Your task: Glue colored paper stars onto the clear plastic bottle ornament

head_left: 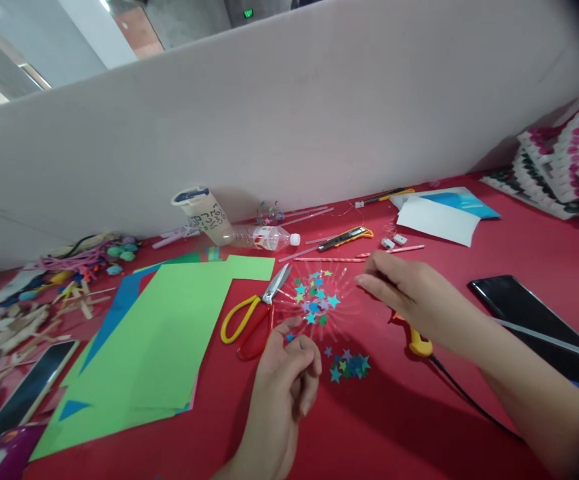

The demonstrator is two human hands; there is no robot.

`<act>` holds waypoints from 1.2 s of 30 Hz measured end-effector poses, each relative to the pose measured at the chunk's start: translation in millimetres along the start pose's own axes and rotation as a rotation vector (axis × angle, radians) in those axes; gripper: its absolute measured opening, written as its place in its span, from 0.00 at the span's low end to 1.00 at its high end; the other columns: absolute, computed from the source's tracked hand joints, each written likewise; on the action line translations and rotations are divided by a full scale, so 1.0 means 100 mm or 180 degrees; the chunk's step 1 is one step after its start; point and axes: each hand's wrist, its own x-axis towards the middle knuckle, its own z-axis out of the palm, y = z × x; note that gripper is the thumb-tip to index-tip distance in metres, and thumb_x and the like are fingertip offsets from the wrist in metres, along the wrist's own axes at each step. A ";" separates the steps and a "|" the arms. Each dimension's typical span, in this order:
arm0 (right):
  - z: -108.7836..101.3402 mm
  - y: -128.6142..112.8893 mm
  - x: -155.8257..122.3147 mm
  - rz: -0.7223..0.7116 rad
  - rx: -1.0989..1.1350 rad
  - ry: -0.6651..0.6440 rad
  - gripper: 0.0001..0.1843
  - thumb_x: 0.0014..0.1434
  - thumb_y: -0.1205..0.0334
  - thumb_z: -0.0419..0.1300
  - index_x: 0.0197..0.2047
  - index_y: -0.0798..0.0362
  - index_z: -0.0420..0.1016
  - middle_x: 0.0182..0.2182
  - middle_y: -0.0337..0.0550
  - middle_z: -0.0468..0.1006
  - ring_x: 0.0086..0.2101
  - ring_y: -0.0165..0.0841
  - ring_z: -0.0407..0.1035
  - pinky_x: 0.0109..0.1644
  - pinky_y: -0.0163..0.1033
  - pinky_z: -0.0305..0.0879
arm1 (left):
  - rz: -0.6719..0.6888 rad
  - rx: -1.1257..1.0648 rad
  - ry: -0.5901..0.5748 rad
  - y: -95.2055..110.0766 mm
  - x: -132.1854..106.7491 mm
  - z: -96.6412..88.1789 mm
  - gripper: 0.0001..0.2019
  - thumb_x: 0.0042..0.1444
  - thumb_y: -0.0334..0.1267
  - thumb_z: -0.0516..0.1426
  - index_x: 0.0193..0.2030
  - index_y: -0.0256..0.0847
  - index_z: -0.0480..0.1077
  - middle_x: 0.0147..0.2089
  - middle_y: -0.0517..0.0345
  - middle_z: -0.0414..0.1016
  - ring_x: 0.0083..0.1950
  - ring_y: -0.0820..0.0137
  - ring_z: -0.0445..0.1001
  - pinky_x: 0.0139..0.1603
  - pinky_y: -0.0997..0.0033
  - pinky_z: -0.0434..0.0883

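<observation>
A clear plastic piece with ridges fanning out (340, 279) lies on the red table, with shiny star sequins (315, 300) gathered at its middle. My left hand (287, 373) is at its near-left edge, fingers loosely curled and apart, with nothing visible in them. A blue star shows beside its index finger. Just right of the plastic, my right hand (402, 283) hovers with thumb and index finger pinched together; whatever they hold is too small to make out. Beneath that hand lies a yellow-handled tool (421, 343) with a black cord, partly hidden. A second pile of star sequins (350, 367) lies nearer me.
Scissors (254, 317) and green paper sheets (164, 327) lie left. Behind are a plastic bottle (269, 237), a tilted cup (207, 217), a utility knife (345, 239) and straws. A black phone (534, 320) lies right. A white partition (289, 127) rises behind the table.
</observation>
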 end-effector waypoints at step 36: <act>0.20 -0.16 -0.09 0.0519 0.2607 -0.1190 0.10 0.58 0.60 0.56 0.41 0.52 0.75 0.16 0.33 0.65 0.19 0.24 0.60 0.22 0.29 0.55 | 0.1423 0.1363 0.0605 0.10 0.09 -0.28 0.05 0.50 0.35 0.61 0.29 0.37 0.69 0.28 0.60 0.78 0.31 0.74 0.78 0.34 0.80 0.74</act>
